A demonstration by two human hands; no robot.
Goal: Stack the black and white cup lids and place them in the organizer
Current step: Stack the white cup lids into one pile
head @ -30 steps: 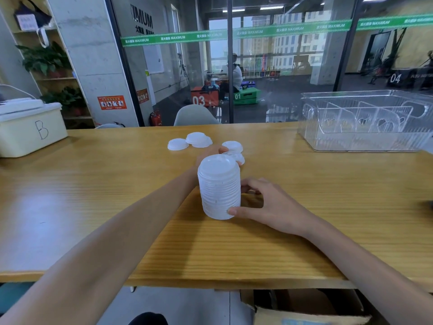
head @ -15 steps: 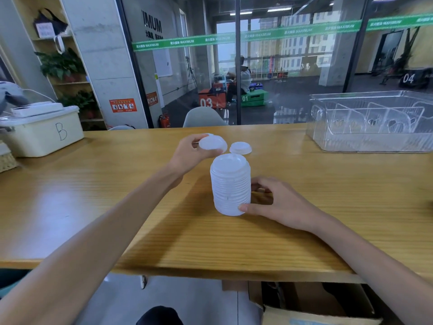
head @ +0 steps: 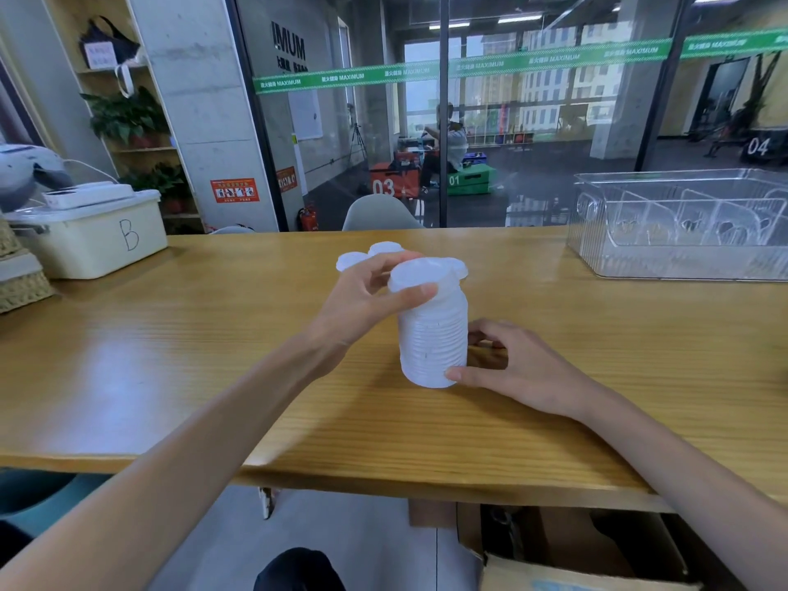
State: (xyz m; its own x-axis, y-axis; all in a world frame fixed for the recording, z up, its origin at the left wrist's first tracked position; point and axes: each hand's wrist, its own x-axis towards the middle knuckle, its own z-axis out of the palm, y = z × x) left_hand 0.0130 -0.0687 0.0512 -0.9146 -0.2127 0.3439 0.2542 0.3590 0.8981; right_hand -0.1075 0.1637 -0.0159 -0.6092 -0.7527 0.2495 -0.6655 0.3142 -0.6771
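A tall stack of white lids (head: 433,334) stands upright on the wooden worktop (head: 170,356), near the middle between its near and far edges. The left hand (head: 366,296) pinches the top lid (head: 420,277) between thumb and fingers, at the head of the stack. The right hand (head: 507,368) rests on the worktop with its thumb and fingers curled around the stack's base. Loose white lids (head: 383,249) lie just behind the stack, toward the far edge. A clear organizer (head: 682,223) sits at the far right corner.
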